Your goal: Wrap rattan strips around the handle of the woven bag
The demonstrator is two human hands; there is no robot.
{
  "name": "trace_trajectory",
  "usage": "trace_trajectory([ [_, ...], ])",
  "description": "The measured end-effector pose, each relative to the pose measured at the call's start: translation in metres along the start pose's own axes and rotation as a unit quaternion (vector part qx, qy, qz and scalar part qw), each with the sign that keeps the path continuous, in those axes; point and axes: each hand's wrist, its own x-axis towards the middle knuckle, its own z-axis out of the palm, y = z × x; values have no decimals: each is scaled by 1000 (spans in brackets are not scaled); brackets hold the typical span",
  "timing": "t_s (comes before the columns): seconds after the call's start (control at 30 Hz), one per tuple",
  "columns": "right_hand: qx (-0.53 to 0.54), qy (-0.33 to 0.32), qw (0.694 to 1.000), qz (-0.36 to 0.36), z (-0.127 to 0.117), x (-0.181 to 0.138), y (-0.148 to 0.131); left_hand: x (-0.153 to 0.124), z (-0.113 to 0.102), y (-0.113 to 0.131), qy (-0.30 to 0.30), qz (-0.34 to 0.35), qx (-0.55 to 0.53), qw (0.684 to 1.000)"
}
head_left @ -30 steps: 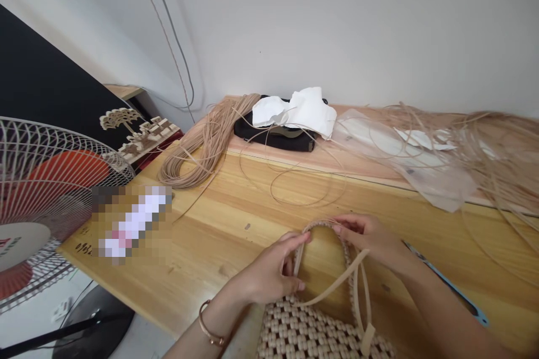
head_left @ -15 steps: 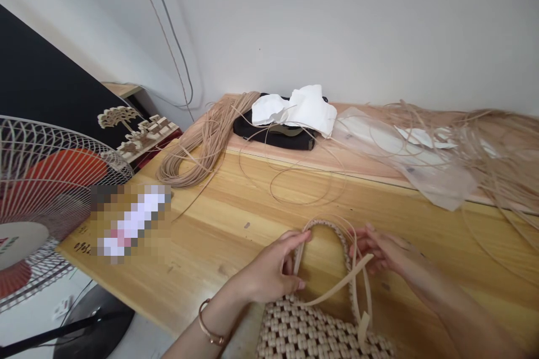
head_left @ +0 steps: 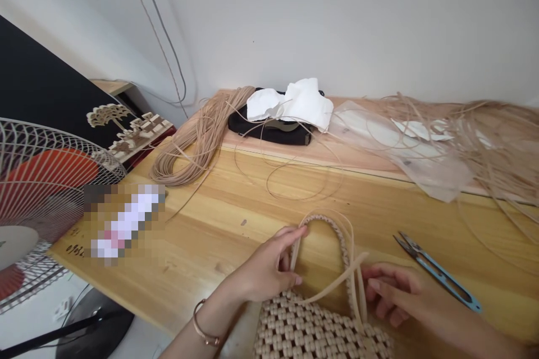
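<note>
A woven beige bag [head_left: 320,325] with a braided loop handle [head_left: 332,225] stands at the bottom centre, its lower part out of view. My left hand [head_left: 273,269] has its fingers and thumb closed round the left side of the handle. Flat loose strips [head_left: 337,286] hang by the handle's right side, one slanting across it. Just right of these strips is my right hand [head_left: 398,294], its fingers loosely curled and apart, with nothing visible in them. Beyond that hand, blue-handled thread snips [head_left: 442,275] lie on the table.
A coil of cane-like strands [head_left: 189,151] lies at the back left. Beside it sits a black pouch [head_left: 269,132] under white paper [head_left: 307,104]. Plastic sheet [head_left: 438,174] and loose strands [head_left: 497,140] spread at the back right. A fan [head_left: 50,179] stands left of the wooden table [head_left: 202,230].
My right hand has come down and nearer, beside the loose strips, and the thread snips now show on the table. The left hand keeps its hold on the handle. The view has shifted slightly.
</note>
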Motion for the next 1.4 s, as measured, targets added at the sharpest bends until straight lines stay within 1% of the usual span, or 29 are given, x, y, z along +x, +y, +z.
trace_trajectory([
  [0.1, -3, -27, 1000, 12, 3, -5, 3, 0, 0, -1, 0, -1, -2, 1000],
  [0.27, 1, -37, 999, -11, 13, -10, -1, -1, 0, 3, -6, -12, -9, 1000],
  [0.33, 14, -32, 999, -19, 17, -9, 1, -1, 0, 5, -7, -15, -10, 1000],
  [0.4, 27, -12, 999, -28, 21, -7, 4, -1, 0, 6, -5, -14, -10, 1000],
  [0.5, 19, 19, 999, -43, 24, -3, 10, -1, 0, 6, -8, -15, -11, 1000],
  [0.63, 19, 6, 999, -44, 26, -1, 9, -1, 0, 5, -5, -9, -3, 1000],
  [0.77, 41, 21, 998, -32, 29, -1, 5, -1, 0, 2, -3, 4, -2, 1000],
  [0.93, 63, 6, 998, -26, 34, -3, 0, 0, 0, -3, -16, -10, -1, 1000],
  [1.07, 69, 15, 997, -37, 36, -5, -3, 0, 1, -4, -10, -11, -2, 1000],
  [1.2, 84, 7, 995, -46, 38, -6, -1, -1, 0, -3, -9, -14, -4, 1000],
  [1.4, 82, 24, 995, -41, 41, -8, 5, 0, 0, -6, -9, -15, -14, 1000],
])
